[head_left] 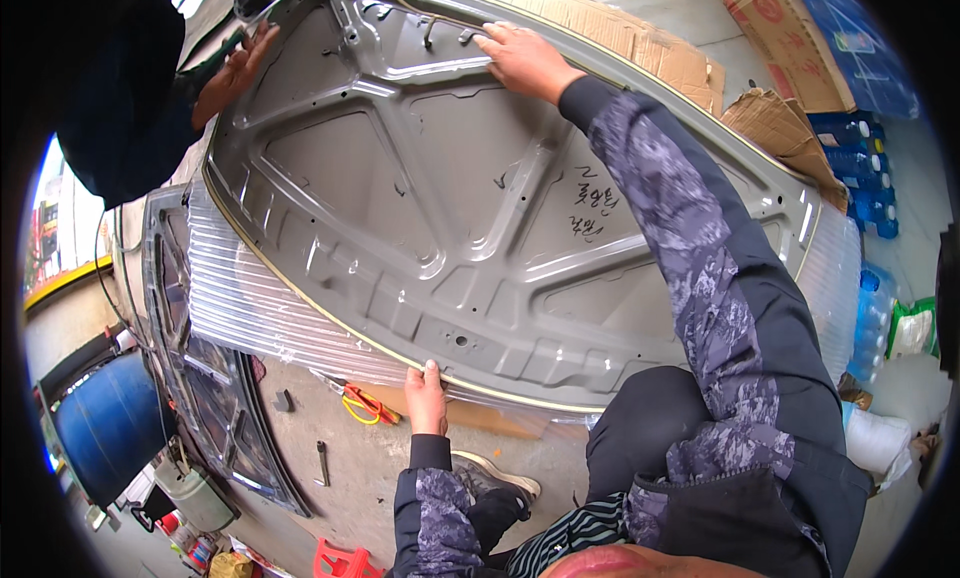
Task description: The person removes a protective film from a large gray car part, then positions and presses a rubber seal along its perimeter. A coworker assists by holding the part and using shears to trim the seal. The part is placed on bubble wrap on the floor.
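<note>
A grey car hood (455, 218) lies with its ribbed inner side up. My left hand (427, 396) grips its near edge, thumb on top and the other fingers hidden beneath. Stretched across the panel, my right arm reaches the far edge, where my right hand (530, 62) is closed over the rim. A thin hose (428, 33) hangs over the frame left of that hand. Dark handwriting (597, 200) marks the panel beside my right sleeve. At the hood's left end, another person's hand (238, 73) is held near the edge, fingers stretched.
Clear ribbed wrap (240, 288) and cardboard (640, 43) lie under the hood. A second dark panel (225, 398) leans at left, near a blue drum (110, 418). Red-and-yellow-handled pliers (368, 406) and a red stool (345, 560) are on the floor. Blue bottles (865, 178) stand at right.
</note>
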Action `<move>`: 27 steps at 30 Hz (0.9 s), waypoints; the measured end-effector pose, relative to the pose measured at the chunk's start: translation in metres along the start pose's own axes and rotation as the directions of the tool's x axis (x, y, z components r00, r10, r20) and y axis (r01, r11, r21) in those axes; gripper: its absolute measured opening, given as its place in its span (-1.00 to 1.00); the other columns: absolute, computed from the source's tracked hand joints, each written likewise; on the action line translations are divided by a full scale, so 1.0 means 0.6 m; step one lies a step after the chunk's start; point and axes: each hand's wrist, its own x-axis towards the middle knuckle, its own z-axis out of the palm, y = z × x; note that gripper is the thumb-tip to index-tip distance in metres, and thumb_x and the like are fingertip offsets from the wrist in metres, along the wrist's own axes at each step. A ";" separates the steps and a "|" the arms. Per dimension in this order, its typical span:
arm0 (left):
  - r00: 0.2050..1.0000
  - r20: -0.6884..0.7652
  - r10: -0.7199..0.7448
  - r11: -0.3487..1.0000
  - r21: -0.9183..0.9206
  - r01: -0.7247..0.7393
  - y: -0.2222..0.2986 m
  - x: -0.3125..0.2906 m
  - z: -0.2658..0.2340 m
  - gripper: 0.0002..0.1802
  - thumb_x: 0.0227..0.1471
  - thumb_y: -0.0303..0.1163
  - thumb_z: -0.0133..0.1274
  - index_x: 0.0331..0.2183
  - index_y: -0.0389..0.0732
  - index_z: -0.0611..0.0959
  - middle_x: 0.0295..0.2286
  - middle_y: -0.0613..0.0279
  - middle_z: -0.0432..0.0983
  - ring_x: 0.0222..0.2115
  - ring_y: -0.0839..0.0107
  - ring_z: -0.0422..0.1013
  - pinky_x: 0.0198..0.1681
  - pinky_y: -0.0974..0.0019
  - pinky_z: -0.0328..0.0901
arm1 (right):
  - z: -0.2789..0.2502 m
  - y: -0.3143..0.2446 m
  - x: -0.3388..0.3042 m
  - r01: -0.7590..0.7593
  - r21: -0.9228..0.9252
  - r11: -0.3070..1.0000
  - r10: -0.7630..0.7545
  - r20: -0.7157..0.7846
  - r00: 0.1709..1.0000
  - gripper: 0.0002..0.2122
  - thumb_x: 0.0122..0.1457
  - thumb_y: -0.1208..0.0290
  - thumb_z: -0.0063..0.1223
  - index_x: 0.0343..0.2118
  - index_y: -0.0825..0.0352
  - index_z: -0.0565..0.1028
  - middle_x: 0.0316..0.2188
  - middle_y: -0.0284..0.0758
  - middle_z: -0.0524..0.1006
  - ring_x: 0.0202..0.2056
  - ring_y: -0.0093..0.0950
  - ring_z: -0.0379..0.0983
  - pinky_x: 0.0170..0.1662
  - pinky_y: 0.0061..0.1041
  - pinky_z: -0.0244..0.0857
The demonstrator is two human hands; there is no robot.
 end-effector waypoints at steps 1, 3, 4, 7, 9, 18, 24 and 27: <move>1.000 0.003 -0.004 1.000 -0.003 0.004 0.003 -0.002 0.000 -0.71 0.38 -0.25 0.06 -0.35 -0.22 0.47 -0.49 0.44 0.35 -0.48 0.63 0.19 -0.42 0.40 0.19 | -0.020 0.014 -0.024 0.004 0.078 0.997 0.004 -0.102 0.995 -0.58 0.24 0.36 0.15 0.14 0.35 0.48 0.17 -0.12 0.47 0.20 -0.13 0.39 0.26 -0.18 0.28; 1.000 -0.002 0.023 0.999 0.040 -0.023 0.008 -0.003 -0.002 -0.70 0.39 -0.24 0.04 -0.39 -0.15 0.42 -0.51 0.47 0.30 -0.51 0.63 0.18 -0.44 0.40 0.18 | -0.073 0.052 -0.095 -0.136 0.187 0.973 0.155 -0.094 0.983 -0.60 0.23 0.38 0.14 0.13 0.32 0.50 0.10 -0.15 0.52 0.12 -0.13 0.42 0.20 -0.23 0.34; 1.000 0.005 0.029 0.994 0.101 -0.030 0.010 -0.004 -0.008 -0.69 0.39 -0.24 0.04 -0.40 -0.13 0.40 -0.52 0.48 0.29 -0.51 0.64 0.18 -0.45 0.40 0.18 | -0.104 0.079 -0.144 -0.146 0.154 0.977 0.172 -0.167 0.971 -0.68 0.22 0.39 0.16 0.02 0.34 0.57 -0.06 -0.17 0.59 -0.03 -0.11 0.50 0.08 -0.27 0.42; 0.999 0.045 -0.001 0.999 0.047 -0.001 0.006 0.000 -0.012 -0.66 0.39 -0.19 0.04 -0.41 -0.09 0.36 -0.53 0.49 0.27 -0.53 0.65 0.19 -0.45 0.41 0.21 | -0.188 0.160 -0.312 -0.489 0.204 0.848 0.496 0.023 0.868 -0.73 0.18 0.36 0.19 -0.10 0.35 0.63 -0.25 -0.22 0.64 -0.17 -0.21 0.59 -0.05 -0.27 0.47; 0.998 0.057 0.005 0.998 0.055 -0.009 0.003 0.004 -0.015 -0.66 0.39 -0.18 0.04 -0.41 -0.10 0.37 -0.53 0.49 0.27 -0.52 0.65 0.20 -0.44 0.43 0.23 | -0.228 0.198 -0.414 -0.617 0.338 0.711 0.577 0.222 0.786 -0.73 0.17 0.34 0.22 -0.13 0.37 0.65 -0.29 -0.20 0.67 -0.24 -0.28 0.62 -0.09 -0.34 0.48; 0.996 0.085 -0.037 0.999 0.025 0.035 0.006 0.009 -0.020 -0.65 0.38 -0.11 0.06 -0.30 -0.19 0.43 -0.36 0.34 0.46 -0.39 0.56 0.41 -0.20 0.36 0.44 | -0.207 0.173 -0.558 -0.841 0.356 0.407 0.688 0.486 0.539 -0.63 0.11 0.23 0.31 -0.12 0.40 0.66 -0.34 -0.20 0.70 -0.30 -0.37 0.62 -0.16 -0.40 0.46; 0.997 0.069 -0.022 1.000 0.019 0.021 -0.001 0.012 -0.022 -0.65 0.38 -0.14 0.06 -0.36 -0.15 0.39 -0.41 0.37 0.39 -0.40 0.58 0.37 -0.18 0.36 0.45 | -0.193 0.155 -0.551 -0.855 0.312 0.415 0.710 0.477 0.518 -0.73 0.16 0.30 0.24 -0.19 0.39 0.67 -0.50 -0.24 0.67 -0.45 -0.42 0.60 -0.25 -0.41 0.44; 0.997 0.079 -0.021 0.998 -0.049 0.025 -0.006 0.013 -0.021 -0.72 0.37 -0.13 0.07 -0.33 -0.08 0.48 -0.45 0.54 0.36 -0.46 0.70 0.27 -0.31 0.49 0.31 | -0.190 0.159 -0.548 -0.832 0.257 0.492 0.690 0.468 0.553 -0.79 0.19 0.36 0.21 -0.24 0.40 0.67 -0.52 -0.24 0.67 -0.46 -0.43 0.60 -0.27 -0.41 0.43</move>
